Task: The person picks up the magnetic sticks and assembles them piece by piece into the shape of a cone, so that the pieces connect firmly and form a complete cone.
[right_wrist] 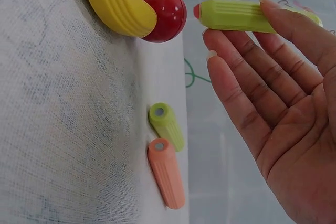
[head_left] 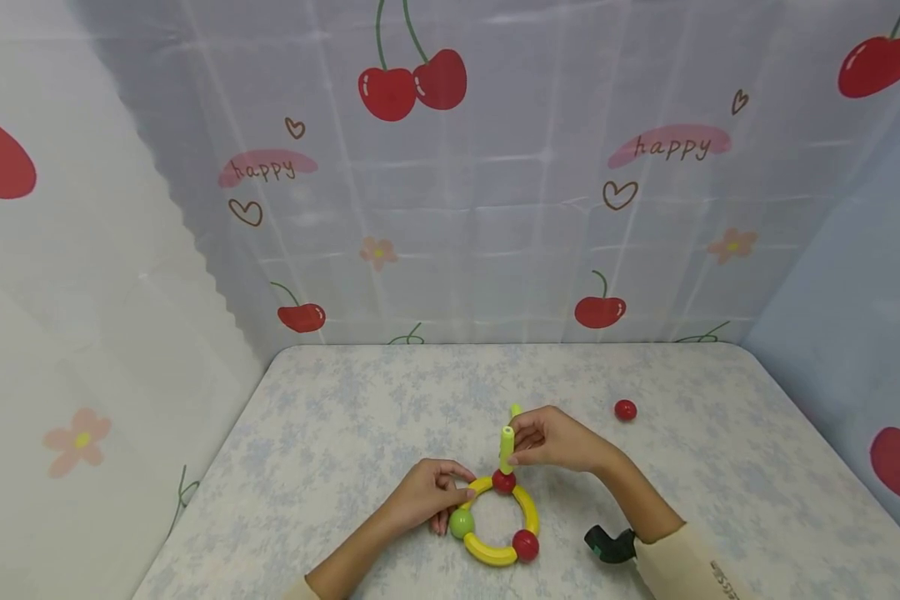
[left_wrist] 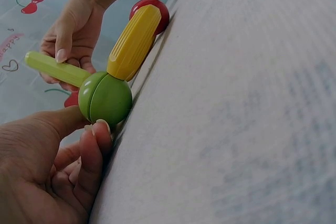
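A ring of yellow curved sticks [head_left: 527, 507], joined by two red balls [head_left: 526, 545] and a green ball [head_left: 461, 523], lies on the table. My left hand [head_left: 426, 493] pinches the ring's left yellow curved stick between thumb and fingers, just above the green ball. Over the ring's far red ball [right_wrist: 164, 14], my right hand [head_left: 558, 439] holds a light green straight stick [head_left: 507, 448] upright between thumb and fingers. In the right wrist view a small gap shows between the stick's reddish end and that ball.
Behind my right hand lie another light green stick [right_wrist: 167, 127] and a salmon stick [right_wrist: 167, 174]. A loose red ball [head_left: 626, 410] sits farther right on the floral-patterned table [head_left: 360, 400]. A black device [head_left: 609, 546] is beside my right wrist. Cherry-print curtains [head_left: 495, 217] surround the table.
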Motion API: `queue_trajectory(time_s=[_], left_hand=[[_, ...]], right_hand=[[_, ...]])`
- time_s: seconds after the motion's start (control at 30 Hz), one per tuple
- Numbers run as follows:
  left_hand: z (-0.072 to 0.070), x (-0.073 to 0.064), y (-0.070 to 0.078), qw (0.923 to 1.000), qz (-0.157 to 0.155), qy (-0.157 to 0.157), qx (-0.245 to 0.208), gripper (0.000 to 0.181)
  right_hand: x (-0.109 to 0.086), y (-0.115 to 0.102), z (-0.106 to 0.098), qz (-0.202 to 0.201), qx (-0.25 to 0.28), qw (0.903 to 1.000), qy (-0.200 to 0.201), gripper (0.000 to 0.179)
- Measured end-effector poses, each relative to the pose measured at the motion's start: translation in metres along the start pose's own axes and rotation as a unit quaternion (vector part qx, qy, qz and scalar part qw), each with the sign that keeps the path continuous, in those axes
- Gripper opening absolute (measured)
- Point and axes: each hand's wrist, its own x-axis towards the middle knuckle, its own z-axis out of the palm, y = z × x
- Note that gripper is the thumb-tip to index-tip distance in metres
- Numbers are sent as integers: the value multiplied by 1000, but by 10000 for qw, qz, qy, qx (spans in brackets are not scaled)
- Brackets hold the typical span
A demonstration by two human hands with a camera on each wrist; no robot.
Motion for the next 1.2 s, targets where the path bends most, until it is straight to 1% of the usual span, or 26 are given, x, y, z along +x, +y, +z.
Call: queue_trajectory(time_s=[0.23, 0.4, 0.6, 0.7, 0.8, 0.9, 1.0, 1.1, 1.2], left_hand=[[0, -1, 1, 10000, 44, -35, 20, 21], [0, -1, 1, 10000, 72, -32, 23, 21], [-1, -2, 2, 9999, 92, -113, 25, 22], [-3, -4, 6, 9993, 32, -331, 143, 25], [-10, -9, 14, 9968, -31, -660, 446, 34], [-18, -13, 25, 9912, -34, -1051, 809, 44], [-24, -17, 34, 9846, -41, -1356, 1106, 54], [-26, -19, 37, 9808, -23, -1465, 1286, 59], [-26, -19, 37, 9813, -76, -1425, 1291, 59]], right_hand=[[0, -2, 3, -152, -121, 9998, -88, 14], [0, -3, 3, -84, -270, 9996, -55, 15], [-1, -2, 1, -97, -173, 9995, -234, 17], [-3, 0, 1, -13, -191, 9993, -310, 18], [-4, 2, 1, 130, -300, 9988, -354, 20], [-4, 1, 1, 268, -427, 9979, -408, 20], [-3, 1, 2, 438, -496, 9966, -486, 18], [-1, 4, 4, 543, -549, 9954, -568, 15], [2, 6, 7, 535, -646, 9945, -621, 14]])
